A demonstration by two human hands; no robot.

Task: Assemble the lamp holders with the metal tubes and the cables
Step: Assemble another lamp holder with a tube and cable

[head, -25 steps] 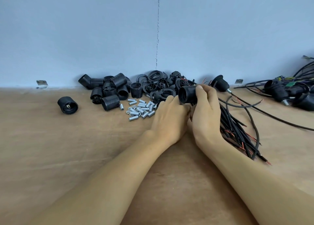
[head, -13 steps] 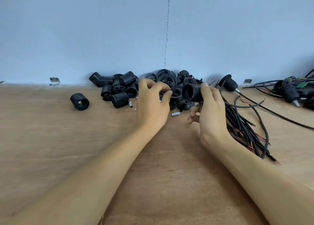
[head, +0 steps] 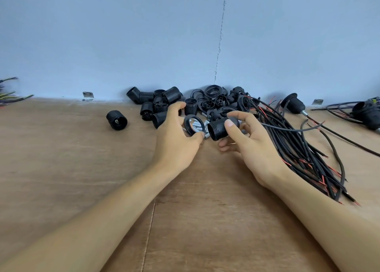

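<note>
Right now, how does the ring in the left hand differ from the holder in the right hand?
The ring is a thin open hoop; the holder is a longer ribbed cylinder. The left hand pinches the ring by its rim; the right hand grips the holder around its body. Both are black.

A black threaded holder [head: 219,128] lies on its side in the right hand [head: 253,146], open end to the left. Just left of it, the left hand [head: 176,140] pinches a black ring [head: 194,126], tilted upright. Small silver tubes [head: 202,115] lie scattered behind them. A pile [head: 164,105] of black holders and rings sits at the far edge, with a lone holder [head: 116,120] apart to its left. A bundle of black cables [head: 298,148] with red ends fans out on the right, toward the near side.
</note>
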